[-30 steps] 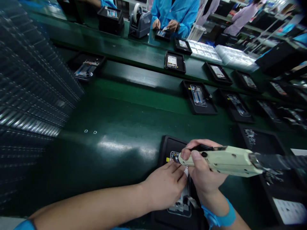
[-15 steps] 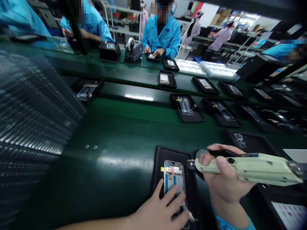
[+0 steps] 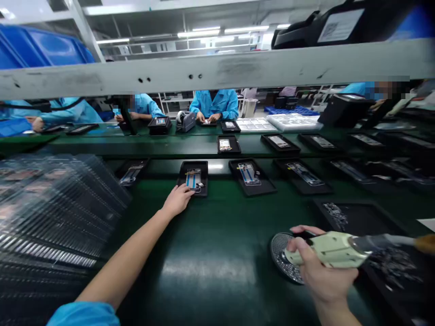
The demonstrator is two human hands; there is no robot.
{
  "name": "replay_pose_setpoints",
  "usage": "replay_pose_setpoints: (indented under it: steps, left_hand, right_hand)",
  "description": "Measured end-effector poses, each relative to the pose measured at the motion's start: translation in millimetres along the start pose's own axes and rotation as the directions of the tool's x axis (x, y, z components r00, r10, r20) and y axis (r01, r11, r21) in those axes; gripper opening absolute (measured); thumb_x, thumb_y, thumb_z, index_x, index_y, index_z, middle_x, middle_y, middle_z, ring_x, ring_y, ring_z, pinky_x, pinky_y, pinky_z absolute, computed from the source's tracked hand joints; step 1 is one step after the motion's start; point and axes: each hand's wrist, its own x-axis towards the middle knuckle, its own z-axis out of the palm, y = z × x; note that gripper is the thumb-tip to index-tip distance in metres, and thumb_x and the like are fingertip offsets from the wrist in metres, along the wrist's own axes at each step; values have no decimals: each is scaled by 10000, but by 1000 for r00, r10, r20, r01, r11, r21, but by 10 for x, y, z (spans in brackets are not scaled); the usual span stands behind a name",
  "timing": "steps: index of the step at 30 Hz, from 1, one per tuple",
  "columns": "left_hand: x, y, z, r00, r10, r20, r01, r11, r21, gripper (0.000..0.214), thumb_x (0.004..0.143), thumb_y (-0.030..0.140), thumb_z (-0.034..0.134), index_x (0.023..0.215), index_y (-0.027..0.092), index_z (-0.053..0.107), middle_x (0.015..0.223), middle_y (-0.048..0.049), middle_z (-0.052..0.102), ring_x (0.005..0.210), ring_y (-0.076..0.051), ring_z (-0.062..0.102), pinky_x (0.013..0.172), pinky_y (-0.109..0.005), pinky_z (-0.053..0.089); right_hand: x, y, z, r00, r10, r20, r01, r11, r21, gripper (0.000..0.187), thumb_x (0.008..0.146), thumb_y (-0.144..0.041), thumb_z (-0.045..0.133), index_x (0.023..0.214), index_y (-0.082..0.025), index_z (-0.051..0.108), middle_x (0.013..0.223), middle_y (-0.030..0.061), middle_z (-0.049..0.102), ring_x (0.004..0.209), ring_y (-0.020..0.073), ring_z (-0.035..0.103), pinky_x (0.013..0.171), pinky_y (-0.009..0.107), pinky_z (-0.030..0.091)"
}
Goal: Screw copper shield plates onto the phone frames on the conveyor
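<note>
Silvery phone frame (image 3: 193, 177) lies in a black tray (image 3: 193, 165), across the green bench (image 3: 220, 226). A small pale part (image 3: 200, 184) near its lower end could be bent or pulled, I judge, if the fingers drag over it. The left hand (image 3: 177, 200) touches this near end with fingers extended; whether it also pinches, I cannot tell. The right hand (image 3: 321, 269) is closed around a pale green power driver (image 3: 335, 249), nose at a round dish (image 3: 279, 244); a careless wrist dip might knock this dish.
</note>
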Motion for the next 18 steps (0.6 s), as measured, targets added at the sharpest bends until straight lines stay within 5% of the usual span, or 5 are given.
replay_pose_setpoints:
  steps: [3, 8, 11, 15, 18]
  left_hand:
    - [347, 341, 166, 994, -82, -71, 83, 996, 13, 283, 952, 86, 584, 1202, 135, 708, 1391, -155, 599, 1392, -321, 489, 1176, -606, 351]
    - [839, 1488, 491, 998, 3, -61, -9, 996, -86, 329, 1007, 365, 624, 1277, 178, 647, 1302, -120, 618, 1197, -238, 603, 1005, -435, 535]
    - [1023, 1951, 596, 998, -38, -43, 33, 993, -116, 260, 1000, 351, 636, 1166, 153, 665, 1153, -103, 643, 1061, -218, 638, 889, -395, 573]
    - [928, 1899, 467, 998, -42, -55, 33, 987, -155, 154, 1003, 250, 614, 1079, 122, 656, 1087, -86, 633, 1023, -207, 634, 887, -399, 570]
    - [407, 1593, 181, 997, 37, -73, -51, 977, -208, 118, 1011, 220, 575, 1053, 137, 648, 1094, -92, 623, 1062, -212, 624, 936, -392, 558]
  right_hand:
    - [-6, -1, -44, 1000, -9, 21, 11, 996, -88, 301, 813, -334, 792, 984, -124, 661, 746, 63, 673, 585, 140, 644, 545, 244, 565]
    - [23, -54, -20, 997, -79, 25, 81, 990, -118, 264, 839, -323, 753, 1004, -134, 672, 798, 66, 699, 542, 116, 633, 536, 220, 566]
    - [42, -28, -3, 995, -102, 5, 102, 988, -118, 254, 839, -327, 739, 997, -137, 679, 810, 75, 707, 551, 120, 636, 518, 218, 553]
    - [62, 26, -41, 993, -115, 5, 115, 983, -141, 281, 830, -360, 745, 988, -135, 688, 770, 69, 700, 580, 134, 641, 512, 221, 539]
    - [69, 25, -65, 994, -109, 4, 108, 985, -134, 289, 840, -372, 738, 999, -136, 688, 779, 69, 704, 602, 137, 647, 528, 224, 540]
